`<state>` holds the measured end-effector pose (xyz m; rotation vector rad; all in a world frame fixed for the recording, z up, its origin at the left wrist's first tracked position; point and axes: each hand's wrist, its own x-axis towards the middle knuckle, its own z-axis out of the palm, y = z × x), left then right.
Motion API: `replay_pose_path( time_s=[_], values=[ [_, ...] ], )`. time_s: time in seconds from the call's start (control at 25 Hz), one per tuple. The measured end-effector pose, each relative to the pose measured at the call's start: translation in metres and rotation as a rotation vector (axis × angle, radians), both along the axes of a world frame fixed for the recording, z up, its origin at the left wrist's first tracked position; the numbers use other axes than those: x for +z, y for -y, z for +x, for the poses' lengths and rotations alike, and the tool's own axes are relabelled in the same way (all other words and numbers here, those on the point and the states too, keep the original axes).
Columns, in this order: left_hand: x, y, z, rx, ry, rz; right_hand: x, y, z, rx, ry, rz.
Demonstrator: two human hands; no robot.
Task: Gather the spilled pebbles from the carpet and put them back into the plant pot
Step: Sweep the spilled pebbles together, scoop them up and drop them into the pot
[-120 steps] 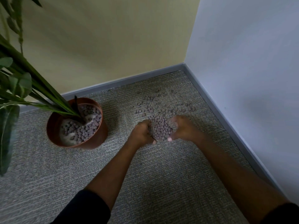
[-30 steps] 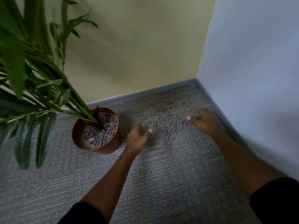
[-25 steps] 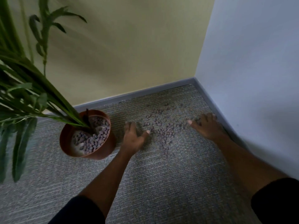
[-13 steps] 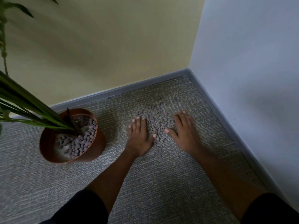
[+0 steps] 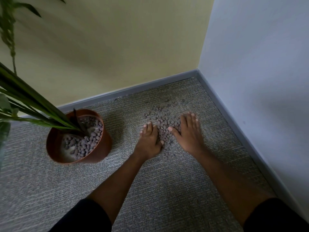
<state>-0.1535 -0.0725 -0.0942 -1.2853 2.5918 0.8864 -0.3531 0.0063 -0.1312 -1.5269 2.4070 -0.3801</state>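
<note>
Left hand (image 5: 149,141): flat on the carpet (image 5: 158,190), palm down, fingers spread wide, holding nothing; it touches the left edge of the pebbles (image 5: 163,127).
Right hand (image 5: 189,133): flat, palm down, fingers wide, holding nothing; it touches the right edge of the heap, thumb pointing to 9 o'clock.
Pebbles: heaped between the hands, thinner scatter toward 12 o'clock, reaching near the baseboard (image 5: 133,90).
Pot (image 5: 100,148): upright at 9 o'clock of the left hand, well apart, part-filled with pebbles.
Plant (image 5: 30,101): stems lean toward 10 o'clock.
Sleeves (image 5: 87,218): black, at 6 o'clock.
</note>
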Motion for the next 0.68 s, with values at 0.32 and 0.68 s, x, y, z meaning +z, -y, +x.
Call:
replay_pose_path(
  time_s=[0.32,0.68],
  values=[
    [0.021,-0.003,0.005,0.068,-0.27,0.025,0.027,-0.006,0.048,0.031,0.38,-0.248],
    [0.022,0.005,0.001,0.097,-0.017,0.021,0.057,-0.001,0.001,-0.004,0.411,0.22]
  ],
)
